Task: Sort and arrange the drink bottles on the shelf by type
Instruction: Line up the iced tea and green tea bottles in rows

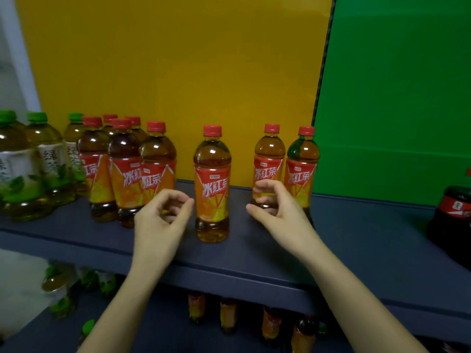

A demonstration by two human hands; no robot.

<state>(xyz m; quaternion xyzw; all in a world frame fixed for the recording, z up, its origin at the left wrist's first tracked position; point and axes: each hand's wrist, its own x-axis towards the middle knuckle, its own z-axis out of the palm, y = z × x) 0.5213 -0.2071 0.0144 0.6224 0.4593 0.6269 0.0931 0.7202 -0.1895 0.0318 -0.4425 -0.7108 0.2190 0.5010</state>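
shelf: dark blue-grey flat shelf board [356, 240], yellow and green panels behind it
green tea group: clear plastic bottles with green caps and pale liquid [43, 159], far left, packed together
iced tea cluster: amber plastic bottles with red caps and red-orange labels [125, 169], touching each other, right beside the green tea group
lone bottle: same red-capped amber iced tea bottle [212, 184], upright mid-shelf, apart from the cluster on one side and the pair on the other
right pair: two more red-capped iced tea bottles [300, 169], side by side near the yellow/green seam
cola: dark plastic bottle with red label [452, 215], far right edge, well apart
lower shelf: more bottles, too blurred to sort out
left hand: bare left hand [160, 220], fingers loosely curled, thumb close to forefinger, holding nothing; just left of the lone bottle, can't tell if it touches
right hand: bare right hand [277, 207], fingers curled and part spread, empty; in front of the nearer bottle of the right pair, contact unclear
step: judging by layout, types mostly grouped; iced tea stragglers being closed up toward the cluster
next move: probably wrap a hand round the lone bottle at label height and slide it left against the cluster, then the right pair
risk: tall narrow bottles, a low push could tip one
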